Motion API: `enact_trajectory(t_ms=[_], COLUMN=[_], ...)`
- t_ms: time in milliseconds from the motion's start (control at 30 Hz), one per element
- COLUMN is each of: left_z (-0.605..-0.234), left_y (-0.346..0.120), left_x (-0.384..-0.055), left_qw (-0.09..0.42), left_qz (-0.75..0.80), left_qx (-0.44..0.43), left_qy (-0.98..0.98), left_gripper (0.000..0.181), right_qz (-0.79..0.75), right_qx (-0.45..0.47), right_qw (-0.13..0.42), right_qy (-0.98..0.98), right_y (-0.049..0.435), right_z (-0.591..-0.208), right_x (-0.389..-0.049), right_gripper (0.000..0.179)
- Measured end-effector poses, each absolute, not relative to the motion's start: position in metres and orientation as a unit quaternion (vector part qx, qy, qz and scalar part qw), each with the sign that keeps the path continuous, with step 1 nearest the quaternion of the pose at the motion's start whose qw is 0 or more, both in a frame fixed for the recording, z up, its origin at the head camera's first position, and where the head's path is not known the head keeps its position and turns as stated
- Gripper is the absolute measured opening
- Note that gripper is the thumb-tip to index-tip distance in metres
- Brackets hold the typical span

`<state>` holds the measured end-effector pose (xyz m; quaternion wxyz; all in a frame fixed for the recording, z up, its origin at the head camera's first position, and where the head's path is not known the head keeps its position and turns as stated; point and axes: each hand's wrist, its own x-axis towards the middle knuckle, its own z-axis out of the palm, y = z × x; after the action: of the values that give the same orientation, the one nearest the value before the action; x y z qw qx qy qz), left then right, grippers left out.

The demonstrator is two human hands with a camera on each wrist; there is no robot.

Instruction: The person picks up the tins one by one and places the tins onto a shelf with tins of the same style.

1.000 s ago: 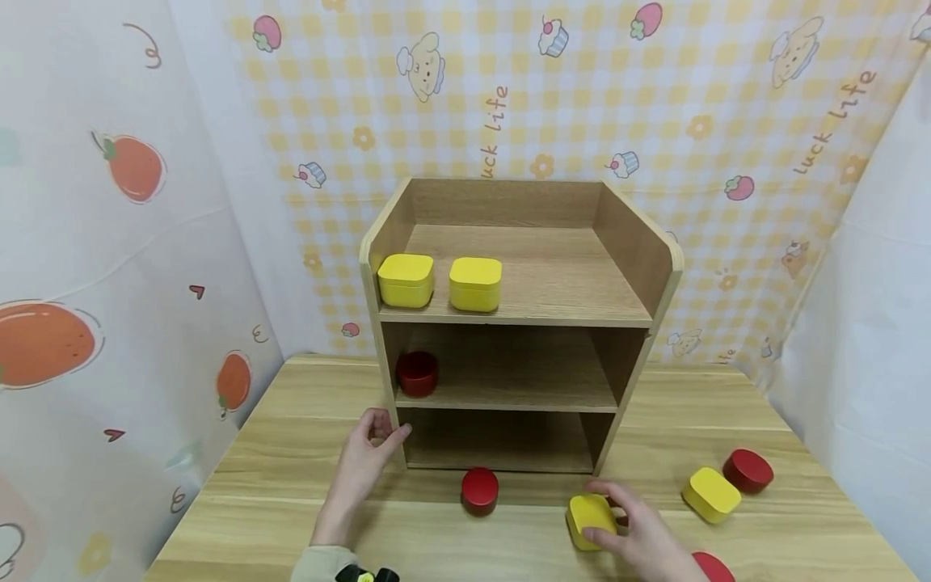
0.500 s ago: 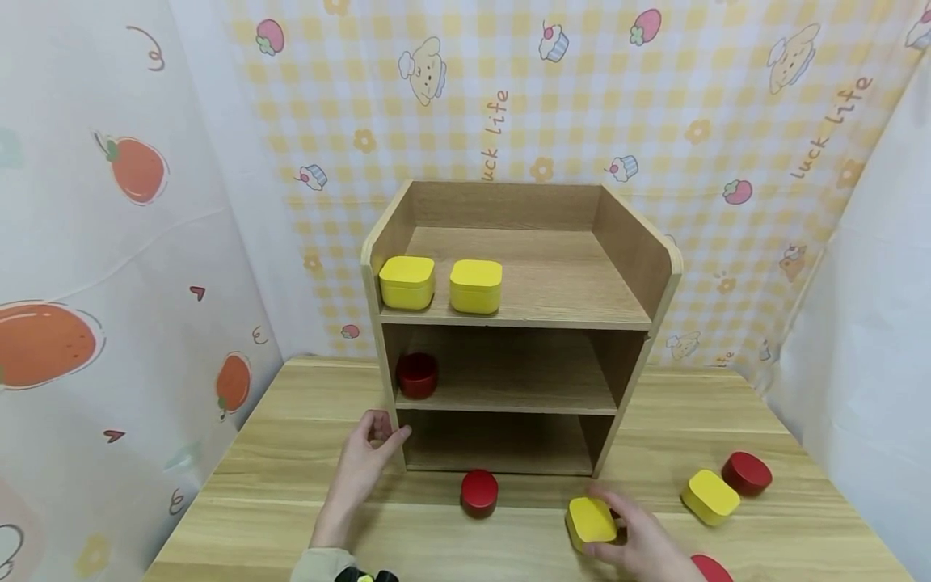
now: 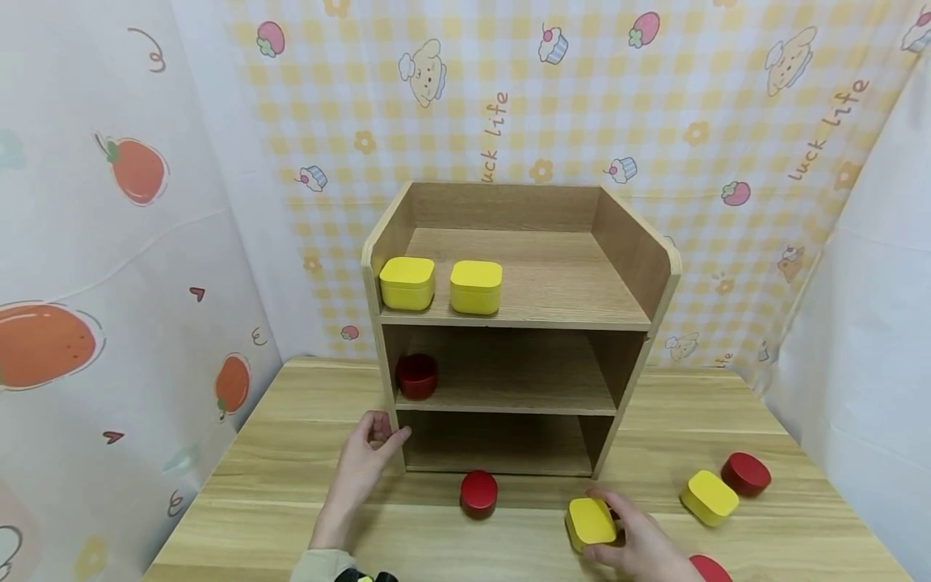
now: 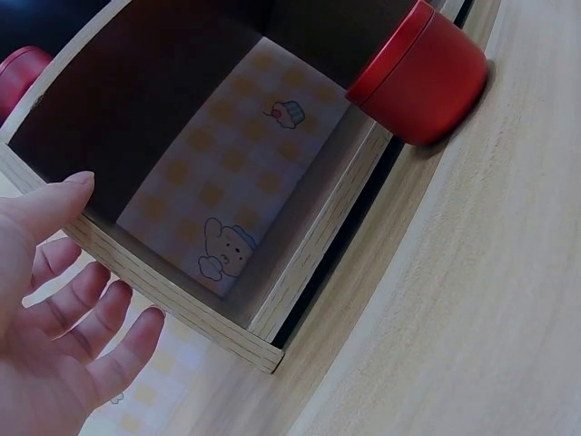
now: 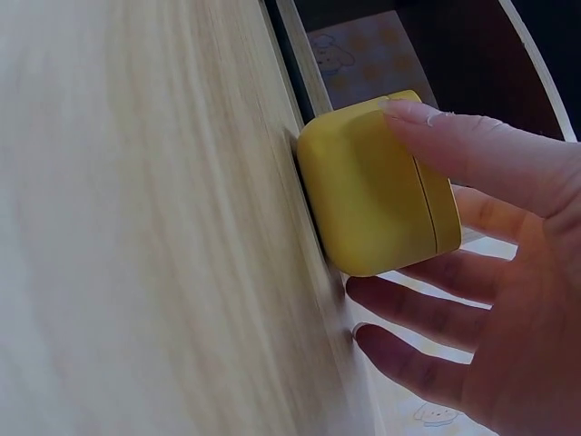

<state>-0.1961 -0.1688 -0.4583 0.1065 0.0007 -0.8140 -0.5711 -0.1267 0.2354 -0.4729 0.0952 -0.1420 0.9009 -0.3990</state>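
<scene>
My right hand grips a yellow rounded-square lidded box on the table in front of the shelf's right end. In the right wrist view the thumb lies on the near side of the yellow box, with fingers partly hidden behind it. My left hand holds the left side panel of the small wooden shelf. The left wrist view has the thumb on the panel's inner side and the other fingers outside. Between the hands a red round tin stands before the bottom compartment.
Two yellow boxes sit on the top shelf at the left. Another red round tin stands at the left of the middle compartment. Right of my right hand lie a yellow box, a red tin and a partly hidden red tin.
The right hand's fingers have shifted slightly around the yellow box, which stays in nearly the same spot. My left hand remains at the side panel.
</scene>
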Motion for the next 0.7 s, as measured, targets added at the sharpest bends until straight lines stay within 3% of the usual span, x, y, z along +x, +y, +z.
enact_trajectory(t_ms=[333, 533, 700], left_z=[-0.459, -0.46, -0.459], left_y=[-0.168, -0.168, -0.168], left_x=[-0.198, -0.199, -0.197], left_qw=[0.106, 0.106, 0.102], left_qz=[-0.572, -0.573, -0.567], left_qx=[0.0, -0.003, 0.002], left_qy=[-0.813, -0.813, -0.818], left_gripper=[0.033, 0.032, 0.031], right_qz=[-0.414, -0.43, -0.418], right_qx=[-0.129, -0.096, -0.105], right_qw=[0.103, 0.12, 0.086], right_qy=[0.895, 0.89, 0.898], right_y=[0.235, 0.232, 0.228], right_z=[-0.474, -0.465, -0.452], right_x=[-0.126, -0.125, -0.122], right_gripper=[0.067, 0.073, 0.074])
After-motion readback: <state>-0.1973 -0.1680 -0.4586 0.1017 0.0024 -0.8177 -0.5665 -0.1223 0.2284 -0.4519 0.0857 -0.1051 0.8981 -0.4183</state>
